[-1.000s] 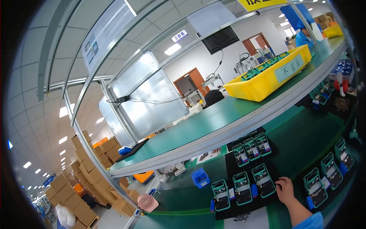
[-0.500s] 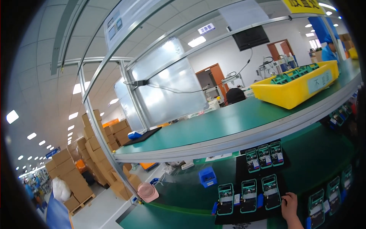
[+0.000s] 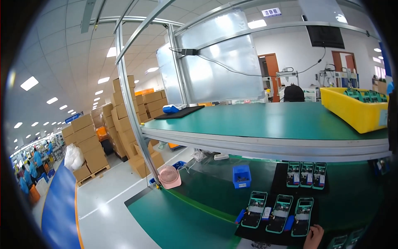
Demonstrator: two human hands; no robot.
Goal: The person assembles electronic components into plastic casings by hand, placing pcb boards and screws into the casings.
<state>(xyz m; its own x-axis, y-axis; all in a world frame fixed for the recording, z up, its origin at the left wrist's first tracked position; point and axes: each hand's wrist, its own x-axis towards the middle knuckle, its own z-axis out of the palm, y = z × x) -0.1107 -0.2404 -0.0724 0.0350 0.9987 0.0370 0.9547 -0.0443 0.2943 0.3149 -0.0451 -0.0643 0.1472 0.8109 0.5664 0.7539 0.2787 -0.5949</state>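
Note:
At the lower right, my right hand point(image 3: 314, 237) is beside the lower right corner of a green-framed handheld device point(image 3: 302, 217). Its fingers are bent and drawn together; whether they touch the device, or hold something small, cannot be made out. Two similar opened devices, a middle one point(image 3: 280, 213) and a left one point(image 3: 254, 210), lie in the same row on a black mat point(image 3: 286, 238). Dark inner parts show inside their frames. Blue pieces and a small white-labelled part point(image 3: 266, 213) sit between them. My left hand is outside the picture.
Behind are three more devices point(image 3: 306, 174) and a blue bin point(image 3: 241, 176) of small parts. A green shelf point(image 3: 248, 120) with a metal front edge spans above, carrying a yellow crate point(image 3: 352, 110) of devices. A pink fan point(image 3: 170, 176) stands left, near a frame post point(image 3: 132, 103).
My view has turned left and levelled, so the scene sits further right. My right hand has gone from the third device's right edge down toward its lower right corner.

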